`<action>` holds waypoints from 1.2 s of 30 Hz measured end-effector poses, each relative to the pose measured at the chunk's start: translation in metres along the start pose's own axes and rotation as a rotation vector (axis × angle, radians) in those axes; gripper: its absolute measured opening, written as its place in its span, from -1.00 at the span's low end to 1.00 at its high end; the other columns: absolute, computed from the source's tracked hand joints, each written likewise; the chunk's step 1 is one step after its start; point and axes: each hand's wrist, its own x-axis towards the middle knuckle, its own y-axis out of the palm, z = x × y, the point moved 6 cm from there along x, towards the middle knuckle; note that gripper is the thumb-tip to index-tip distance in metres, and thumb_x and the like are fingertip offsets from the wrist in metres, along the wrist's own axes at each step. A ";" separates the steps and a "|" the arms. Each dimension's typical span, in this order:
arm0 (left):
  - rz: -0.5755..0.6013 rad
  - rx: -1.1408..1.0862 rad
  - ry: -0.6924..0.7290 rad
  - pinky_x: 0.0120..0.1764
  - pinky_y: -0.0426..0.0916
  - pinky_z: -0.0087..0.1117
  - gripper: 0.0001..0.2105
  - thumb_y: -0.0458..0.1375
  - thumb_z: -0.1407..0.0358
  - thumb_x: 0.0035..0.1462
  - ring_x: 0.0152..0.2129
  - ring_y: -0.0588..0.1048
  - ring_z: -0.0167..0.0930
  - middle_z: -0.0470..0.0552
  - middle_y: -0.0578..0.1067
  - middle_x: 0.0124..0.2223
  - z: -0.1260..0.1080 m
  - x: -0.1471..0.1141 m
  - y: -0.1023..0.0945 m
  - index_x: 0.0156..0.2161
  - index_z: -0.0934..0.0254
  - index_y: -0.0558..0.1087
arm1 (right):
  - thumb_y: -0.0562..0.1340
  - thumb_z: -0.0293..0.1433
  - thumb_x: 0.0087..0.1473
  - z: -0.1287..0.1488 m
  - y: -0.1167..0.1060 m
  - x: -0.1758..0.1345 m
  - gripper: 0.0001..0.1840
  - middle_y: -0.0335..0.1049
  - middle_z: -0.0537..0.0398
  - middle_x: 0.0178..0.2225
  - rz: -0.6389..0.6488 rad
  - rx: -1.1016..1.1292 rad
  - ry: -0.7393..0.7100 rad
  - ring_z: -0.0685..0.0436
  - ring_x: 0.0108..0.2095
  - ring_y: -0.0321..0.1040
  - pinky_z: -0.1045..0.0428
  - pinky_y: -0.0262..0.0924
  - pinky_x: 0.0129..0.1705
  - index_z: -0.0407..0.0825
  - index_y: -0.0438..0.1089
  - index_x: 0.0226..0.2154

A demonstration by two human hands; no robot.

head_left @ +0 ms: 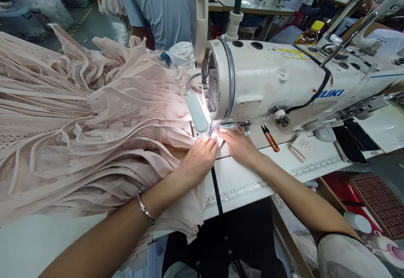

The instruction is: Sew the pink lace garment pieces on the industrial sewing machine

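A white JUKI sewing machine [261, 80] stands before me, its small lamp [198, 111] lighting the needle area. Just left of the presser foot, my left hand [202, 156] is closed, pinching the edge of a pale pink fabric piece [176, 137]. My right hand [240, 146] comes in from the other side, fingertips pressed together on the same cloth close to the foot. Bright glare and the fingers hide the exact stitching point. A large heap of pale pink lace-trimmed garments [126, 101] spreads over the table's left side, reaching under my left forearm.
Orange thread snips [270, 138] lie right of my right hand, near a small stack of labels [301, 147] and a black phone [349, 143]. A measuring tape strip [243, 191] runs along the table's front edge. A co-worker in a blue shirt [158, 8] sits beyond the heap.
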 end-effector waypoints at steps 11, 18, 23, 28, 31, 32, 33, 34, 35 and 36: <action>-0.036 -0.051 0.026 0.13 0.36 -0.15 -0.68 -0.11 0.54 0.38 0.06 0.51 -0.21 0.30 0.56 0.02 -0.008 -0.004 -0.003 0.08 0.54 0.43 | -0.05 -0.61 0.14 -0.005 0.004 -0.007 -0.34 0.39 0.07 0.23 -0.051 0.002 -0.042 -0.21 0.07 0.43 -0.20 0.28 0.15 0.07 0.38 0.19; -0.067 -0.019 0.035 0.08 0.40 -0.19 -0.69 -0.12 0.55 0.37 -0.02 0.54 -0.24 0.28 0.58 -0.03 -0.007 -0.001 -0.009 0.02 0.54 0.45 | -0.06 -0.65 0.11 -0.006 0.004 -0.007 -0.30 0.40 0.06 0.21 -0.010 0.009 -0.059 -0.21 0.05 0.44 -0.32 0.06 0.30 0.09 0.35 0.20; -0.053 -0.042 0.026 0.08 0.42 -0.16 -0.69 -0.11 0.54 0.37 0.01 0.53 -0.25 0.26 0.57 0.01 -0.003 -0.002 -0.004 0.04 0.48 0.44 | -0.09 -0.61 0.17 -0.005 0.003 -0.005 -0.34 0.45 0.07 0.16 -0.007 0.014 -0.030 -0.19 0.02 0.44 -0.28 0.06 0.30 0.11 0.36 0.20; -0.055 -0.067 0.020 0.11 0.39 -0.15 -0.70 -0.09 0.55 0.37 0.03 0.52 -0.24 0.29 0.56 0.02 0.000 -0.002 -0.002 0.04 0.50 0.44 | -0.10 -0.59 0.21 -0.002 0.003 -0.003 -0.37 0.48 0.02 0.12 0.007 -0.019 -0.012 -0.19 -0.04 0.46 -0.29 0.02 0.32 0.09 0.36 0.20; -0.077 -0.032 0.023 0.11 0.39 -0.18 -0.70 -0.10 0.55 0.37 0.02 0.52 -0.24 0.28 0.57 0.01 0.000 -0.001 -0.003 0.02 0.51 0.45 | -0.10 -0.58 0.24 -0.002 0.003 -0.002 -0.39 0.49 -0.03 0.10 0.029 -0.029 0.011 -0.23 -0.04 0.47 -0.32 0.01 0.31 0.06 0.37 0.20; -0.080 -0.025 0.022 0.10 0.39 -0.18 -0.70 -0.10 0.55 0.38 0.01 0.52 -0.24 0.27 0.57 0.00 0.000 0.000 -0.003 0.01 0.51 0.45 | -0.10 -0.58 0.25 -0.002 0.003 -0.001 -0.39 0.49 -0.03 0.10 0.030 -0.029 0.013 -0.23 -0.04 0.46 -0.33 0.01 0.31 0.06 0.37 0.19; -0.081 -0.021 0.018 0.08 0.40 -0.19 -0.70 -0.11 0.54 0.38 0.01 0.52 -0.24 0.27 0.57 0.01 0.000 0.000 -0.004 0.01 0.50 0.45 | -0.10 -0.57 0.25 -0.001 0.002 -0.001 -0.40 0.49 -0.03 0.09 0.029 -0.027 0.012 -0.24 -0.04 0.46 -0.33 0.01 0.31 0.06 0.37 0.19; -0.080 -0.018 0.014 0.06 0.40 -0.19 -0.70 -0.11 0.54 0.38 0.00 0.52 -0.24 0.26 0.57 0.00 0.001 0.001 -0.004 0.01 0.50 0.45 | -0.10 -0.58 0.25 -0.001 0.002 -0.001 -0.40 0.50 -0.02 0.08 0.029 -0.024 0.009 -0.24 -0.04 0.46 -0.33 0.02 0.30 0.07 0.38 0.18; -0.079 -0.015 0.011 0.04 0.41 -0.20 -0.70 -0.11 0.54 0.38 -0.01 0.52 -0.24 0.25 0.57 0.00 0.001 0.002 -0.004 0.00 0.50 0.46 | -0.10 -0.58 0.24 -0.001 0.002 0.000 -0.39 0.50 -0.02 0.07 0.029 -0.022 0.005 -0.24 -0.04 0.46 -0.33 0.03 0.30 0.08 0.38 0.18; -0.076 -0.012 0.009 0.02 0.41 -0.22 -0.70 -0.11 0.55 0.38 -0.02 0.52 -0.24 0.25 0.57 -0.01 0.002 0.002 -0.005 0.00 0.50 0.46 | -0.10 -0.59 0.23 -0.001 0.002 0.000 -0.39 0.51 -0.01 0.06 0.030 -0.020 0.002 -0.24 -0.04 0.46 -0.32 0.03 0.29 0.09 0.38 0.17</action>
